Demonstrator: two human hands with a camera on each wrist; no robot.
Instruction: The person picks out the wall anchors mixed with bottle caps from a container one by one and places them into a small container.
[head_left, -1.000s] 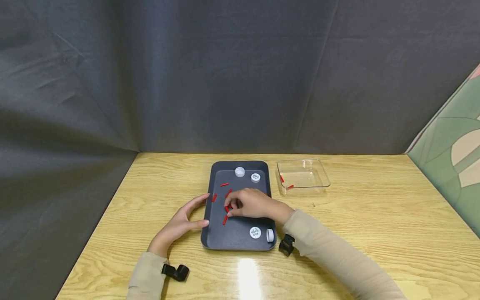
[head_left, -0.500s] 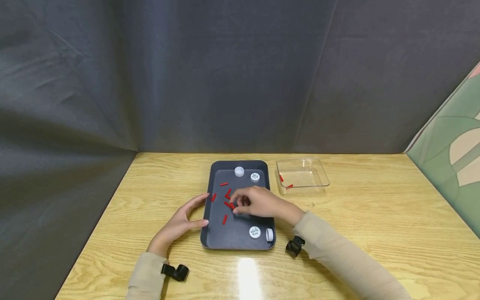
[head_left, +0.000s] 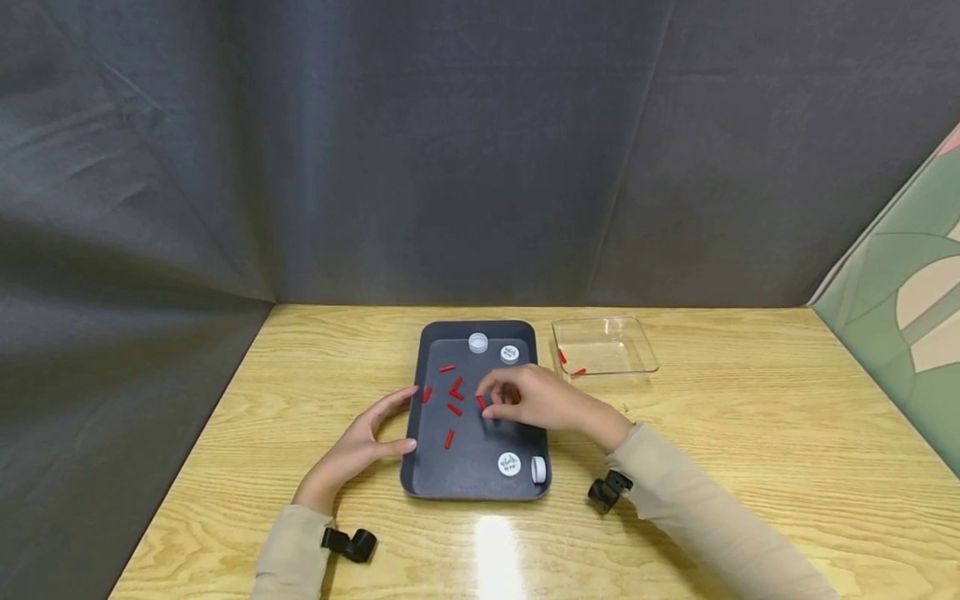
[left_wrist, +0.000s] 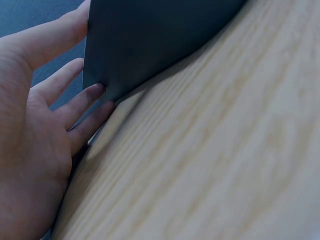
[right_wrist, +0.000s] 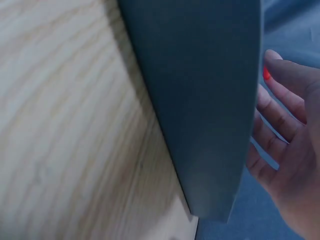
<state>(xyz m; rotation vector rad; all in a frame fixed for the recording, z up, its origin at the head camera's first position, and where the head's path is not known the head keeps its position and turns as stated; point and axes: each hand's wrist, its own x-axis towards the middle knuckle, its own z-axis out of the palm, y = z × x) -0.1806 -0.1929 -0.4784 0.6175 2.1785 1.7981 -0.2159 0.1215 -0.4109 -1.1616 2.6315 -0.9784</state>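
Over the middle of the dark grey tray (head_left: 465, 482), my right hand (head_left: 543, 400) pinches a small red stick (head_left: 482, 403) between thumb and index finger. The stick's red end also shows at the fingertips in the right wrist view. My left hand (head_left: 356, 446) rests at the tray's left side, thumb and fingers spread and touching its edge; the left wrist view shows fingertips against the outer wall (left_wrist: 145, 45). Several more red sticks (head_left: 449, 439) lie scattered on the tray's left half, two of them meeting at an angle (head_left: 457, 390).
Inside the tray are white caps: an upturned one (head_left: 477, 343) and a printed one (head_left: 509, 355) at the back, another printed one (head_left: 509, 465) and one on its side (head_left: 538, 470) at the front. Right of it stands a clear plastic box (head_left: 615, 372) holding two red sticks (head_left: 562, 356).
My right hand has moved right across the tray, drawing one red stick away from the cluster. My left hand has stayed at the tray's edge.
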